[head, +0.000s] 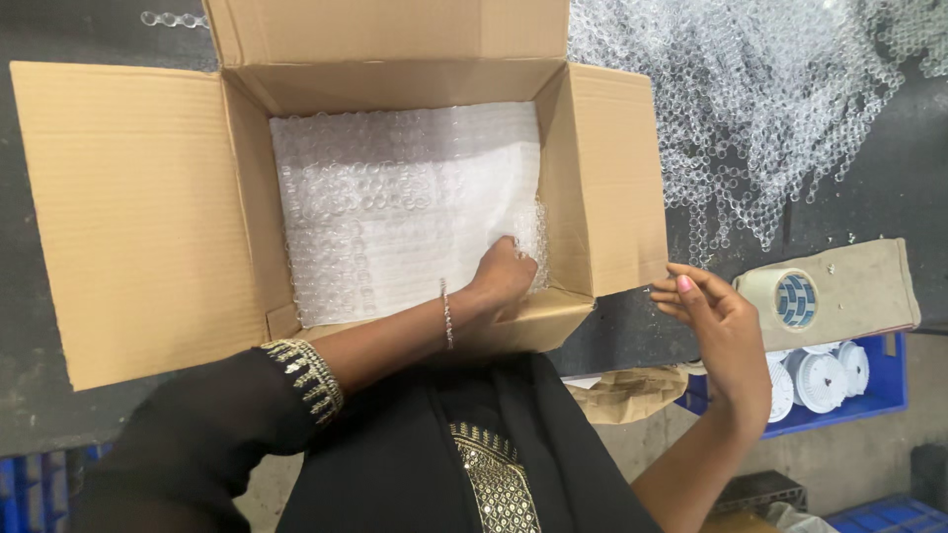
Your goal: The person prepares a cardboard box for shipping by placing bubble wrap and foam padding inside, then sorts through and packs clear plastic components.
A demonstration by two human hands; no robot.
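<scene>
your left hand [502, 276] is inside the open cardboard box [138, 217], fingers curled, seemingly pinching the bubble wrap [395, 207] lining it at its near right corner. your right hand [716, 321] hovers outside the right flap, fingers loosely spread, holding nothing.

packing workshop: open carton [138, 207], bubble wrap [395, 207], crate of parts [869, 395]

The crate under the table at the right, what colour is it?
Blue crate, seen in the head view.
</scene>
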